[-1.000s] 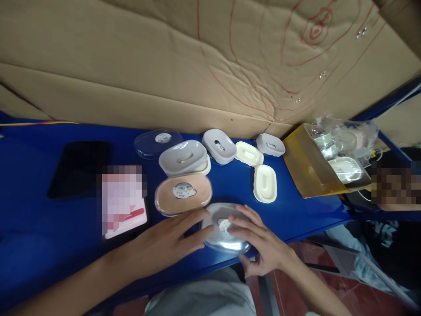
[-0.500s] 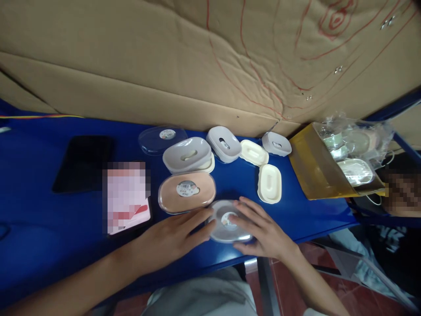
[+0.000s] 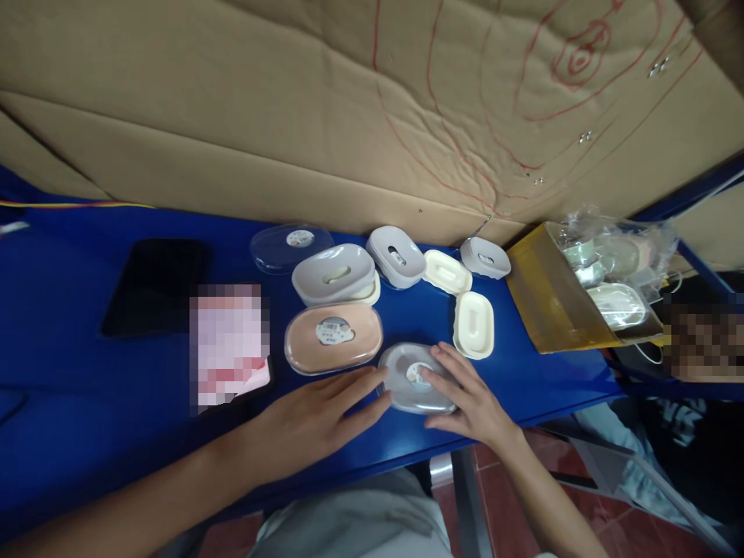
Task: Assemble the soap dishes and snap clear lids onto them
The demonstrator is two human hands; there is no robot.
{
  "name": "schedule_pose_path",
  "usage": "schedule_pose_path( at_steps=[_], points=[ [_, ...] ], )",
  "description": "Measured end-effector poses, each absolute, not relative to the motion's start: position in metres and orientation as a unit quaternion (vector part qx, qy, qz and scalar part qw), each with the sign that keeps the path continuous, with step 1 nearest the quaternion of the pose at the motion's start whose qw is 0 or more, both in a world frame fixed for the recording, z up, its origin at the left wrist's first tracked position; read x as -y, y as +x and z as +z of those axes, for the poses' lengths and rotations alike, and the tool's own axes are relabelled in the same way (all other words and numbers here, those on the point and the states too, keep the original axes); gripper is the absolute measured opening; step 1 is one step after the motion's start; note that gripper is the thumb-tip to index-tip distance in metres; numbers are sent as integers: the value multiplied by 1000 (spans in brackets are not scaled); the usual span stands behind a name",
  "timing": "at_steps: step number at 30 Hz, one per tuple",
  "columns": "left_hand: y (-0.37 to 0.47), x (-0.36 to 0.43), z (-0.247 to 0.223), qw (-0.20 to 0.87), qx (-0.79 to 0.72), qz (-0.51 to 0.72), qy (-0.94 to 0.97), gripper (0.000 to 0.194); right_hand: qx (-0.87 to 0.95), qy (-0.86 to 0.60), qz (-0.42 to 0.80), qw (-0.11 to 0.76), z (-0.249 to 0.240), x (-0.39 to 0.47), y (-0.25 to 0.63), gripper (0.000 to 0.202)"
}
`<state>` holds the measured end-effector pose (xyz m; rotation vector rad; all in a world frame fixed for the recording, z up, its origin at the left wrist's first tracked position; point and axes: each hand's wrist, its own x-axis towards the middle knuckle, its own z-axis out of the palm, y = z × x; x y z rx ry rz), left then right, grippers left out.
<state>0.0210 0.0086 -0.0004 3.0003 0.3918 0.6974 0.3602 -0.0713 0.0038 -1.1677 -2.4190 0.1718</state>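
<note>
A grey oval soap dish (image 3: 401, 391) under a clear lid lies near the table's front edge, with a round label on top. My right hand (image 3: 468, 399) spans its right end, thumb at the front edge, one finger on the label and the others along the back. At the left end, my left hand (image 3: 331, 411) reaches in with fingers stretched and apart, their tips at the rim. Just behind sits a peach soap dish (image 3: 363, 329) with a clear lid and a label. A grey dish body (image 3: 308, 279) tilts on a cream tray (image 3: 370, 293), beside a loose clear lid (image 3: 270, 248).
Two more grey dishes (image 3: 398, 252) (image 3: 488, 256) and cream trays (image 3: 473, 325) (image 3: 445, 267) stand toward the cardboard wall (image 3: 232, 101). A box (image 3: 540, 302) of plastic-wrapped dishes is at right, near another person (image 3: 691, 434). Left are a lit phone (image 3: 232, 341) and a dark flat object (image 3: 154, 283).
The lidded grey dish and both hands have shifted slightly up and to the right in view. The camera view has also moved a little. The other dishes keep their places on the table.
</note>
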Motion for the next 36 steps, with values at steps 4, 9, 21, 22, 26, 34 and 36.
schedule_pose_path(
  at_steps=[4, 9, 21, 22, 26, 34, 36],
  points=[
    [22, -11, 6, 8, -127, 219, 967, 59, 866, -431, 44, 251, -3, 72, 368, 81],
    [23, -10, 6, 12, -122, 217, 968, 57, 871, -438, 13, 224, -3, 76, 370, 77],
    [17, -23, 32, -76, -227, 370, 898, 18, 894, -413, -20, 175, 6, 86, 361, 85],
    [18, -26, 34, -89, -258, 364, 891, 16, 896, -409, -28, 172, 5, 87, 360, 84],
    [21, -34, 34, -96, -321, 308, 891, 12, 897, -409, -48, 160, 4, 89, 356, 72],
    [21, -34, 30, -105, -291, 264, 913, 23, 890, -421, -28, 171, 3, 89, 355, 49],
    [21, -35, 29, -103, -280, 262, 918, 25, 884, -428, -1, 190, 3, 88, 355, 45]
  ],
)
